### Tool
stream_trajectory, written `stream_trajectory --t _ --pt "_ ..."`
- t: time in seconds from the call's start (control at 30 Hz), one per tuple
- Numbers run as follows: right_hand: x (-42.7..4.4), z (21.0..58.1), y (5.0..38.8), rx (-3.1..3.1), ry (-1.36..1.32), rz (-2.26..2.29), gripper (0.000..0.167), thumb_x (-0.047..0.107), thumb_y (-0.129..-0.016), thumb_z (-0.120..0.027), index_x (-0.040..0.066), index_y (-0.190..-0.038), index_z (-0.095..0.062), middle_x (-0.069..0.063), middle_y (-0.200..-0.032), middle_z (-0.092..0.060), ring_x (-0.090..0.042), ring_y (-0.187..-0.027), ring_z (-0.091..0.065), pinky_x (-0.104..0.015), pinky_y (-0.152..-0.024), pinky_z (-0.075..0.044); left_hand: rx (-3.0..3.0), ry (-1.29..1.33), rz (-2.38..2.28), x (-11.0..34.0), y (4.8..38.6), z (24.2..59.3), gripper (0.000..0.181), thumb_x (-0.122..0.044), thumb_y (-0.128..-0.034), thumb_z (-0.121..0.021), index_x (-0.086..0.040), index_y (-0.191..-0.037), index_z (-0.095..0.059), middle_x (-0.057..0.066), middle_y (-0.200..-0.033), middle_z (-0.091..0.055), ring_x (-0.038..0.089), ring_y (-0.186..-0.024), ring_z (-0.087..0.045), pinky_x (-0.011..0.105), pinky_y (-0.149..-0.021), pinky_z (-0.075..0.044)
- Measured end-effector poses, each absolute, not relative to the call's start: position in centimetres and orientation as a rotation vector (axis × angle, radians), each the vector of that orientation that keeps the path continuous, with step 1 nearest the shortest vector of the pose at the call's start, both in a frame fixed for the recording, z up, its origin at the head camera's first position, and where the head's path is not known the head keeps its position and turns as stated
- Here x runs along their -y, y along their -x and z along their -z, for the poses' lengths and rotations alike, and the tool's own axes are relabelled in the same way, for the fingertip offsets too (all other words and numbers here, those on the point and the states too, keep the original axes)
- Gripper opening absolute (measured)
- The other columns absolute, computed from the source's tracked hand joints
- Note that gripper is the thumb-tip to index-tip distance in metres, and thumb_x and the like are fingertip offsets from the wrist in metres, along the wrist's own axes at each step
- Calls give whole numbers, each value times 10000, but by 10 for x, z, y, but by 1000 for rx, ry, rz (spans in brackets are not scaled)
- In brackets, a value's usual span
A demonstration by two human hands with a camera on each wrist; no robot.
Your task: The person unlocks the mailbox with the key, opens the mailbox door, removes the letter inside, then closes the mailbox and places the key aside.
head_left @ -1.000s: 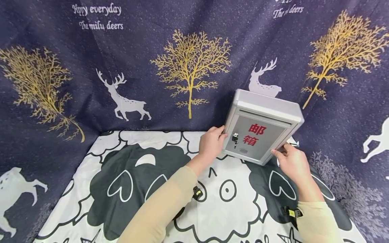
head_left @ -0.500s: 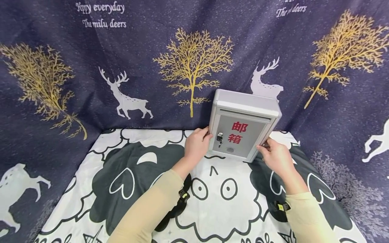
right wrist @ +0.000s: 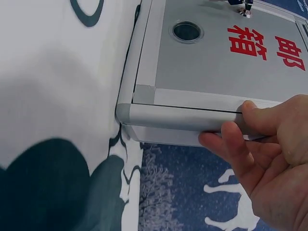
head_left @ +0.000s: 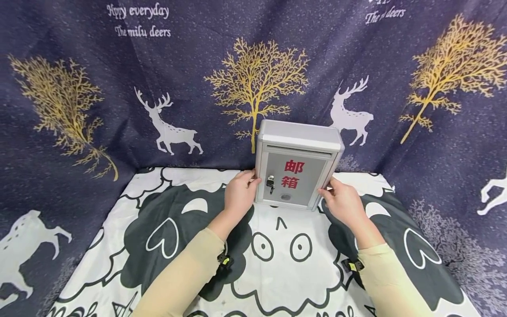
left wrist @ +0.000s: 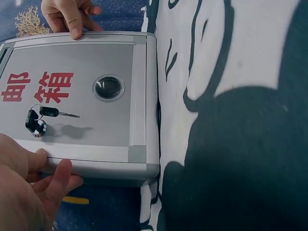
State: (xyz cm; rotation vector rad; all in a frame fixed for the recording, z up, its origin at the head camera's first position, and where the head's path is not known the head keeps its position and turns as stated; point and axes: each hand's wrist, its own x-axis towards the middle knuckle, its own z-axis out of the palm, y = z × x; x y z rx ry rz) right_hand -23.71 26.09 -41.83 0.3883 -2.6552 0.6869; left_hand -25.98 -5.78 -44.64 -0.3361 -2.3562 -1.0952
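Observation:
A silver-grey metal mailbox [head_left: 298, 176] with red Chinese characters stands upright near the back of the cloth-covered table. Its underside meets the cloth, or nearly so. A lock with keys [left wrist: 50, 113] hangs at the left of its door, and a small round window [right wrist: 186, 32] sits low on it. My left hand [head_left: 240, 192] holds the box's left side, thumb at the front edge. On the opposite side my right hand [head_left: 345, 203] grips the lower part, its thumb [right wrist: 262, 118] against the front edge. The mailbox hides part of the fingers in the head view.
The table is spread with a white and dark green cartoon-printed cloth [head_left: 291, 281]. Right behind the mailbox hangs a dark blue curtain [head_left: 222, 132] with gold trees and white deer; it closes off the back and both sides.
Both hands have moved the mailbox left along the back of the table, from the right side to nearer the middle. It now sits straighter, less tilted.

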Motion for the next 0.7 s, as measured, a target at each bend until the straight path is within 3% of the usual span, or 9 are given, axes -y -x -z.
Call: stream_trajectory --t 0.23,0.43,0.7 --pt "-246 416 240 2670 -429 -697 95 118 -1071 -753 50 -1130 -719 -187 -1102 -823 -340 -828 -785 -522 -669 -577 2379 273 1094 73 253 446 363 -240 -1069 -781 -36 -1369 -787 114 -1124 -788 272 -970 -791 444 -771 -637" --pt "-235 416 243 2686 -455 -713 124 126 -1075 -756 53 -1170 -723 -193 -1138 -819 -220 -674 -704 -399 -565 -504 2361 259 1093 85 248 445 346 -223 -1060 -789 -33 -1350 -797 115 -1138 -795 274 -956 -788 456 -768 -638" --pt "-221 417 248 2671 -476 -712 98 141 -1066 -768 67 -1083 -706 -201 -1161 -817 -293 -777 -768 -477 -634 -571 2345 253 1059 99 247 446 333 -213 -1057 -792 -34 -1337 -803 116 -1146 -802 272 -939 -810 459 -780 -648"
